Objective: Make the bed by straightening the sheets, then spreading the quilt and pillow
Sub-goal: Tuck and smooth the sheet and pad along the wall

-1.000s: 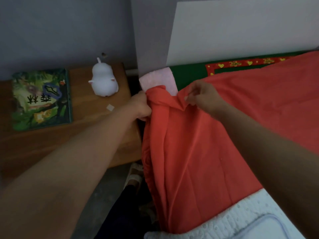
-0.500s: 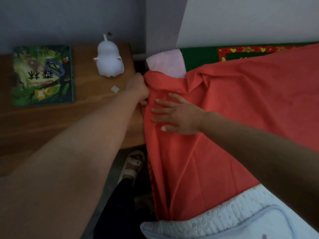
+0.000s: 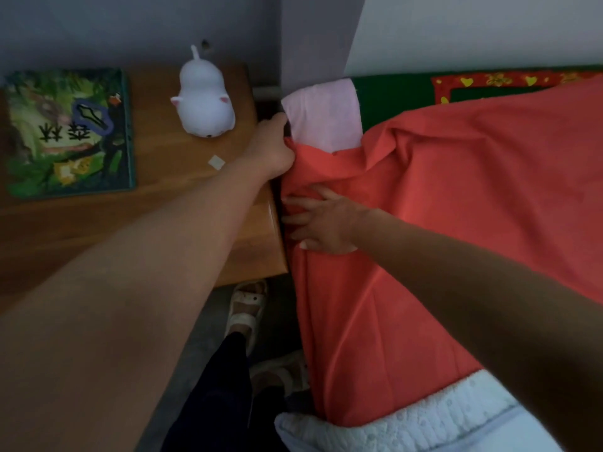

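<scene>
Step in hand: the straightening of the sheet is judged to be under way, at the bed's head corner in the upper middle of the frame.
Sheet: the red sheet [image 3: 456,197] is spread over the right half of the frame. Its edge is draped down the bed's side, and loose folds are gathered near the corner.
Left grip: the left grip [image 3: 272,148] is set against the sheet's corner, in the gap between bench and bed. Its fingers are hidden there, so it cannot be told whether cloth is grasped.
Right grip: the right grip [image 3: 323,223] is released. The fingers are spread flat and pressed on the sheet just below the corner, at the bed's edge.
Uncovered corner: a pink pad [image 3: 323,119] and a green mat [image 3: 391,93] are left bare above the sheet's edge.
Quilt: a white quilt [image 3: 408,425] is bunched at the bottom of the frame, and the spreading is not yet begun. No pillow is seen.
Bench: the wooden bench [image 3: 163,197] at the left is occupied by a book [image 3: 65,132] and a white cat figure [image 3: 205,99].
Next move: the corner probably has to be drawn up over the pink pad and tucked down. The folds are then to be smoothed outward by the flat hand.
Care needed: the narrow gap beside the bench is judged to leave little room for the tuck.
</scene>
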Action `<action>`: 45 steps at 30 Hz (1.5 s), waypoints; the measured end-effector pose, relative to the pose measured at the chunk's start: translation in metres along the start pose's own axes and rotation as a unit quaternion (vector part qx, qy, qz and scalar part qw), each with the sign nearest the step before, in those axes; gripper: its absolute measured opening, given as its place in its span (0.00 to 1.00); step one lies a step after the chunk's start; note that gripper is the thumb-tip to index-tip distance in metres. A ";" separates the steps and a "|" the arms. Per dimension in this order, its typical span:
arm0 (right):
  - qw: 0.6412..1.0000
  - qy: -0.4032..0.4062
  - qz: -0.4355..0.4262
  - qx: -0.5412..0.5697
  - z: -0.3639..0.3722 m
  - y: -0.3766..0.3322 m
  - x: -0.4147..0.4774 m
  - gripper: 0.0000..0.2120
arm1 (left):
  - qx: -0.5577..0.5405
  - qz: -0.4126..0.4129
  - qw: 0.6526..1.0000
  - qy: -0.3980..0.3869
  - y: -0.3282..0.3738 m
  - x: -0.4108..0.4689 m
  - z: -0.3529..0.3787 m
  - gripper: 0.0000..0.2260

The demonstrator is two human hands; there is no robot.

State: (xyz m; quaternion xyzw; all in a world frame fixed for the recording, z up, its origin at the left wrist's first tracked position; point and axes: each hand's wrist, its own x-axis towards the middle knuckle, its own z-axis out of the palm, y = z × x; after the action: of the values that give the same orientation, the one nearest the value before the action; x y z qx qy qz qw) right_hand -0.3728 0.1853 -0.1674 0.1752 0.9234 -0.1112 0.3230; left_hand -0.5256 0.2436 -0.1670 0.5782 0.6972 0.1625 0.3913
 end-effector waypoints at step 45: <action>0.857 0.272 0.377 0.224 -0.054 0.152 -0.090 0.16 | 0.149 0.054 0.987 -0.036 0.046 0.033 -0.047 0.16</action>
State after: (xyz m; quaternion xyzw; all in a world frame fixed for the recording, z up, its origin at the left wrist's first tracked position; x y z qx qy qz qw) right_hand -0.2767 0.3183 -0.0829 0.6006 0.7880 -0.1327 0.0279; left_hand -0.5297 0.2980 -0.1181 0.6725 0.6669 0.0569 0.3159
